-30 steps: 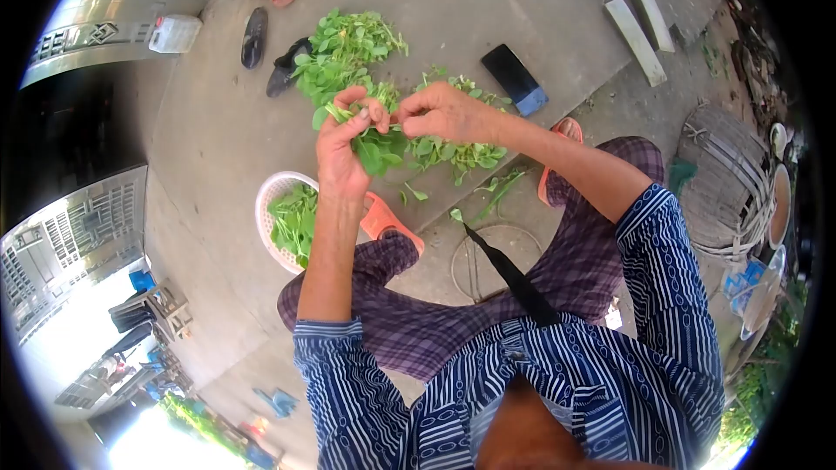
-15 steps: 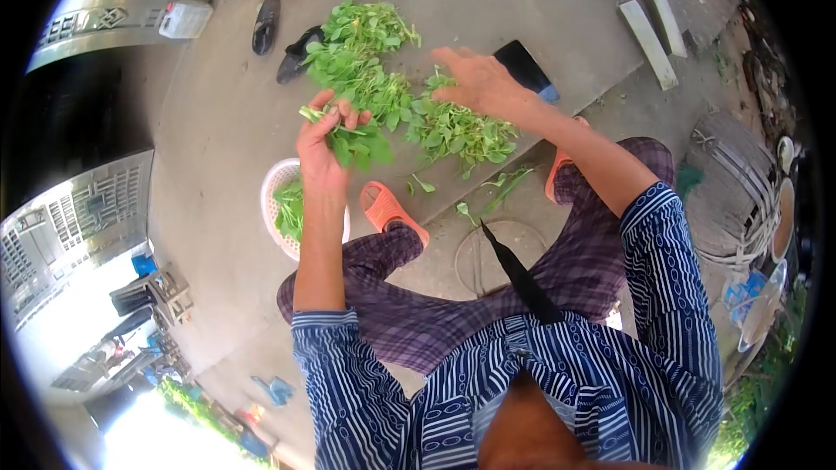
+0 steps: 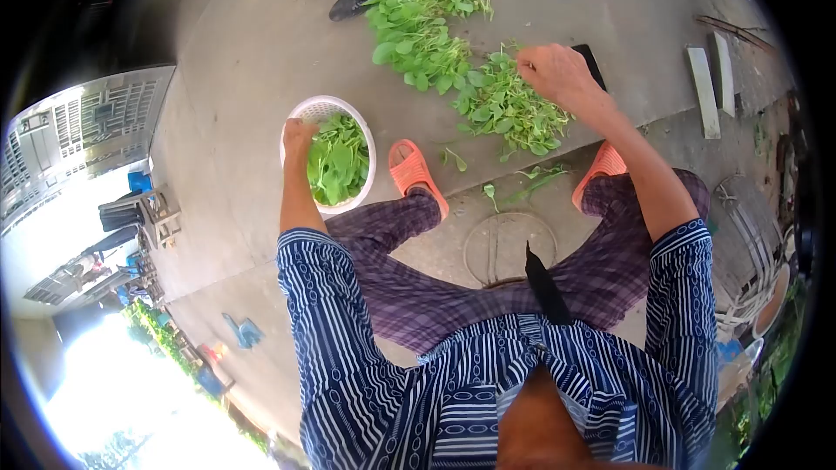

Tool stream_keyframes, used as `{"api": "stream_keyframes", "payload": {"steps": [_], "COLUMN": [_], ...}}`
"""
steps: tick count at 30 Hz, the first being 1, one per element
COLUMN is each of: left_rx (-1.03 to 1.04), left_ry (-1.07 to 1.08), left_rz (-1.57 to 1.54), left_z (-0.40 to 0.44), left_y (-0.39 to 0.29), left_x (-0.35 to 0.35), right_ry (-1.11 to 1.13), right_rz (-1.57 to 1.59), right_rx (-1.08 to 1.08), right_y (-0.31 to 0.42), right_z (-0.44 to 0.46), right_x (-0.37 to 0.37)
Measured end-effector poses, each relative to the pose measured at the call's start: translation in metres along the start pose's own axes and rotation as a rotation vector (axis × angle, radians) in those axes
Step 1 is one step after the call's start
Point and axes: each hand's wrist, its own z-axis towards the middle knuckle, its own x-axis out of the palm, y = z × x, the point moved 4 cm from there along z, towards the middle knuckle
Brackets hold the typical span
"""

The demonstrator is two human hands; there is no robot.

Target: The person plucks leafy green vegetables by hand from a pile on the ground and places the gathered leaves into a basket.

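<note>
My left hand [image 3: 300, 130] is down inside the left side of a white plastic basket [image 3: 372, 144], its fingers curled beside the leafy greens [image 3: 338, 161] that lie in it. The fingertips are partly hidden, but the hand looks closed on a bunch of greens. At the upper edge of the right-hand pile of leafy greens [image 3: 509, 109], my right hand [image 3: 555, 74] has its fingers bent together. What they pinch, if anything, is hidden. Another heap of greens [image 3: 422, 30] spreads farther up on the concrete.
Orange slippers [image 3: 414, 172] are on my feet, near a few loose leaves [image 3: 489, 193]. A dark flat object [image 3: 590, 65] lies behind my right hand. Dark shoes [image 3: 353, 4] are beyond the greens. Pale boards [image 3: 704, 91] lie at right, and a woven basket [image 3: 744, 231] stands nearby.
My left hand has carried a bunch of greens down from above the floor into the basket. My right hand's spread fingers have curled in at the pile. The view has shifted.
</note>
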Motion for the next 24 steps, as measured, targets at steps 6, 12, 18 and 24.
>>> {"api": "stream_keyframes", "payload": {"steps": [6, 12, 18, 24], "left_rx": [-0.105, 0.031, 0.037, 0.114], "left_ry": [0.169, 0.142, -0.146, -0.318], "left_rz": [-0.087, 0.223, 0.475, 0.68], "left_z": [0.004, 0.008, -0.02, -0.013], "left_y": [0.01, 0.01, 0.006, -0.013], "left_x": [-0.016, -0.022, -0.021, -0.035], "right_ry": [-0.016, 0.075, 0.032, -0.027], "right_rz": [-0.028, -0.063, -0.043, -0.113], "right_rx": [-0.077, -0.078, -0.122, -0.187], "right_y": [0.002, 0.007, 0.009, 0.01], "right_z": [0.0, 0.001, 0.001, 0.001], "right_x": [0.007, 0.01, 0.013, 0.012]}}
